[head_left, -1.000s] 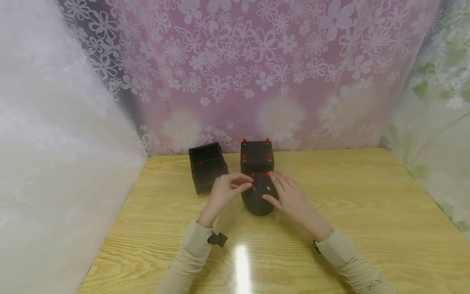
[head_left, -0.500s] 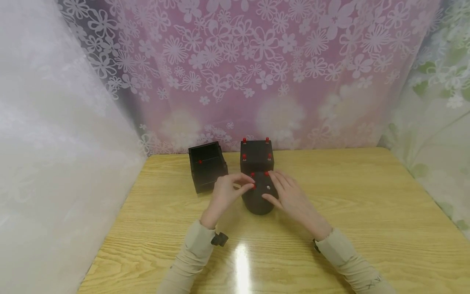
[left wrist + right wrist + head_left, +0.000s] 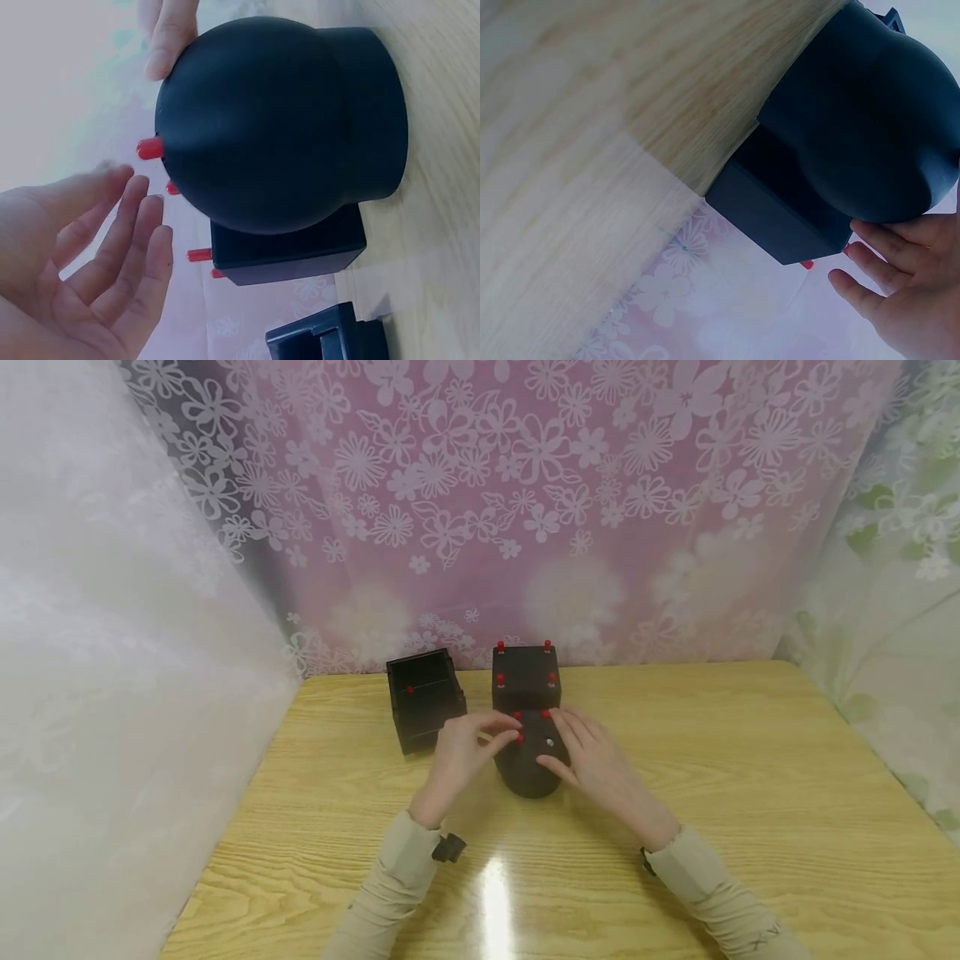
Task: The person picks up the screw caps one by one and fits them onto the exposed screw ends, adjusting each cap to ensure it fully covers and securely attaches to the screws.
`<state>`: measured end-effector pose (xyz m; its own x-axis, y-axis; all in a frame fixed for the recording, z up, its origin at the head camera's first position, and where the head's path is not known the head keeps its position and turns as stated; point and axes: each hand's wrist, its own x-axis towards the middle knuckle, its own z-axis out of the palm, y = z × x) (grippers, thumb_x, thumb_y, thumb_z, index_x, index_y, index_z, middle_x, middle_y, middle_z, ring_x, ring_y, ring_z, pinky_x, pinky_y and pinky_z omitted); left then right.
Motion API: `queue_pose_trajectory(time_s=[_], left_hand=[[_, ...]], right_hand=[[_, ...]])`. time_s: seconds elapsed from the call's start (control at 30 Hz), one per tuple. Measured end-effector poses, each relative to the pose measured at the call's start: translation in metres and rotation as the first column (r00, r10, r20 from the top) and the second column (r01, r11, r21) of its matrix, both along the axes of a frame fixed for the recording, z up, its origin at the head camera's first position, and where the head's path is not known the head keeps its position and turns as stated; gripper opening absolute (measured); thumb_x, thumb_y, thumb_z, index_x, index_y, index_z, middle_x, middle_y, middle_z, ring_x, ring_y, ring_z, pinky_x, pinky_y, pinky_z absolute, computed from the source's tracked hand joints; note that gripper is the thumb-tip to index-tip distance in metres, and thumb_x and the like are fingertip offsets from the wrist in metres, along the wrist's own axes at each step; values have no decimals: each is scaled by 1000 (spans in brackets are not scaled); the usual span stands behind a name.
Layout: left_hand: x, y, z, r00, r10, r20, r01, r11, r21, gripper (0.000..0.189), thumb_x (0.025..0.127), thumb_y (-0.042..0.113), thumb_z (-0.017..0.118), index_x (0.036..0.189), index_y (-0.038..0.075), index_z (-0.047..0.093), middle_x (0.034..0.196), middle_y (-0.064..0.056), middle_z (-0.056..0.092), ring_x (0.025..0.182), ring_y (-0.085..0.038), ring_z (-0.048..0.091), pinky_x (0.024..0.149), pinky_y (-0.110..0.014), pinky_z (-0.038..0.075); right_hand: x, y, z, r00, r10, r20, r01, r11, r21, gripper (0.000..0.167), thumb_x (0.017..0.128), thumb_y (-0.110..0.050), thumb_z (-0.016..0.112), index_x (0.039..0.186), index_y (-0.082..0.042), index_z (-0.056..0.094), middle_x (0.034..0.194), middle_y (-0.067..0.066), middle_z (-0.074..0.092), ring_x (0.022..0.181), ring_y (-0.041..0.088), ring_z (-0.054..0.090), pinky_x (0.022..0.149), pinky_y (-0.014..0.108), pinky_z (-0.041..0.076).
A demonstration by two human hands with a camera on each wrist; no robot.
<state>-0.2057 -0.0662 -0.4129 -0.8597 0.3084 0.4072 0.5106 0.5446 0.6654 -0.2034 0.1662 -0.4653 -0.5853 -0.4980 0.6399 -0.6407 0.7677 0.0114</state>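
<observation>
A black piece with a rounded front stands upright, with red caps on its upper face and one bare silver stud. My left hand is at its left side, thumb and fingertips bent beside a near red cap. The left wrist view shows a small gap between the fingertips and that cap. My right hand rests on the right side of the rounded piece, its fingers mostly straight and close to the far right red cap.
Behind the rounded piece is a black block with red caps at its corners. To the left stands an open black bin with a small red cap inside. All rest on a wooden table before a flowered curtain.
My left fingertips have shifted slightly right at the near left red cap. The right hand stays in place on the rounded piece.
</observation>
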Motion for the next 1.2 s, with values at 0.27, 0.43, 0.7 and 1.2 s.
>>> queue_pose_trajectory(time_s=[0.27, 0.43, 0.7, 1.2], left_hand=[[-4, -6, 6, 996, 80, -44, -75, 992, 100, 20, 104, 22, 61, 101, 11, 77, 89, -4, 78, 77, -15, 74, 64, -26, 58], [-4, -10, 10, 995, 91, -38, -85, 987, 136, 22, 105, 21, 59, 101, 9, 77, 88, -5, 77, 76, -16, 73, 65, -25, 58], [-12, -29, 17, 988, 147, -53, -136, 976, 172, 24, 106, 24, 57, 98, 10, 76, 88, -7, 77, 73, -18, 72, 61, -27, 56], [-69, -70, 40, 966, 243, -84, -239, 969, 60, 26, 106, 18, 56, 106, -1, 74, 92, -16, 76, 78, -29, 74, 70, -38, 61]], right_hand=[[0, 1, 0, 999, -18, 43, 18, 1000, 0, 89, 103, -66, 24, 143, 10, 50, 138, 27, 57, 131, 42, 52, 106, 56, 46], [0, 1, 0, 999, -17, 39, 17, 1000, 0, 90, 103, -66, 24, 143, 10, 50, 138, 28, 58, 130, 42, 53, 104, 57, 47], [0, 0, -1, 1000, -3, 11, 3, 1000, -3, 89, 104, -65, 26, 141, 11, 51, 136, 28, 58, 129, 43, 53, 104, 56, 47], [-1, 0, -2, 998, -9, 55, 10, 1000, -3, 90, 103, -66, 23, 143, 11, 49, 139, 28, 56, 131, 43, 51, 106, 57, 45]])
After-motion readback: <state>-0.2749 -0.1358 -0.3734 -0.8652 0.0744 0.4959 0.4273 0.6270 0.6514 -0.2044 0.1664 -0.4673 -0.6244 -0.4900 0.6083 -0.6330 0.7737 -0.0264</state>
